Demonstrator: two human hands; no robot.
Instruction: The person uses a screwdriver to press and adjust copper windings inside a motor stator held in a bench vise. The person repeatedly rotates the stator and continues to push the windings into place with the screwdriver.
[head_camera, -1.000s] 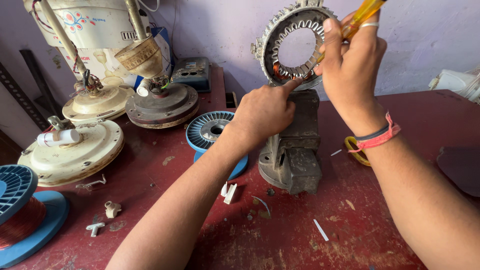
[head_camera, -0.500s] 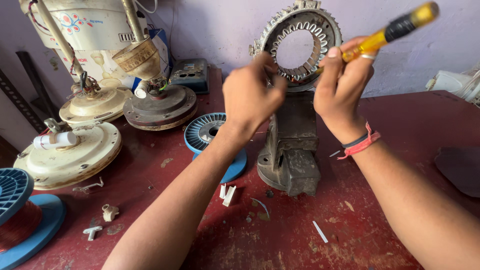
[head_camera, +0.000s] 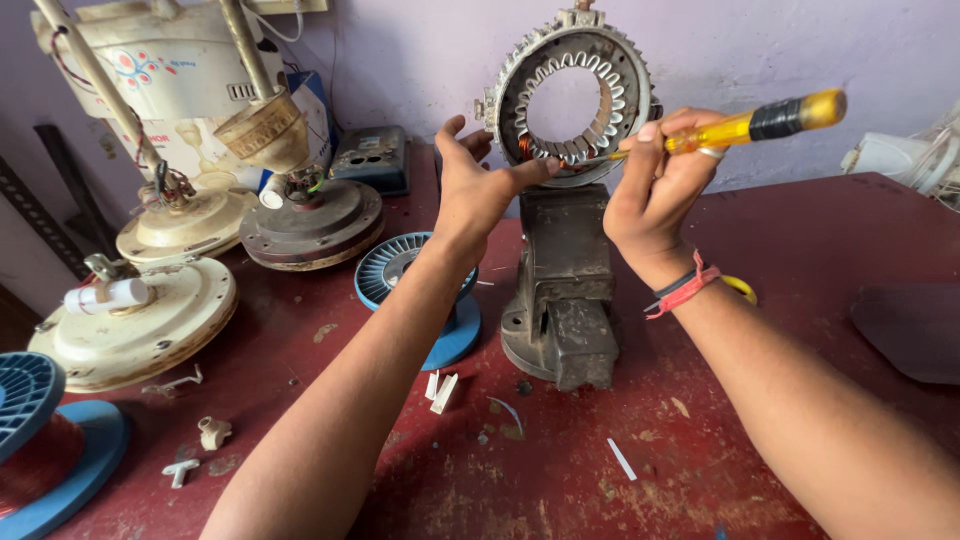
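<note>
Stator ring: a round metal stator (head_camera: 575, 95) with slotted inner teeth stands upright at the upper middle of the frame, clamped in the top of the vise
Vise: a worn grey bench vise (head_camera: 560, 300) sits at the centre of the frame on the red surface (head_camera: 800, 250)
Left hand: the left hand (head_camera: 478, 190) is spread wide, fingers apart, holding nothing; its thumb tip touches the lower left rim of the stator ring
Right hand: the right hand (head_camera: 660, 190) is closed around a screwdriver (head_camera: 740, 125) with a yellow handle and black band, just right of the ring; the handle points to the upper right, and the thin shaft reaches the ring's lower right inner edge
Wrist: a pink and dark band (head_camera: 682, 290) circles the right wrist
Left of frame: two cream fan motor housings (head_camera: 140, 320) and a dark one (head_camera: 310, 225) lie on the surface, a cream fan body behind them
Blue spools: one blue spool (head_camera: 415, 290) lies behind the left forearm, another (head_camera: 45, 440) with copper wire sits at the lower left corner
Scraps: small white bits (head_camera: 440, 390) lie near the foot of the vise
</note>
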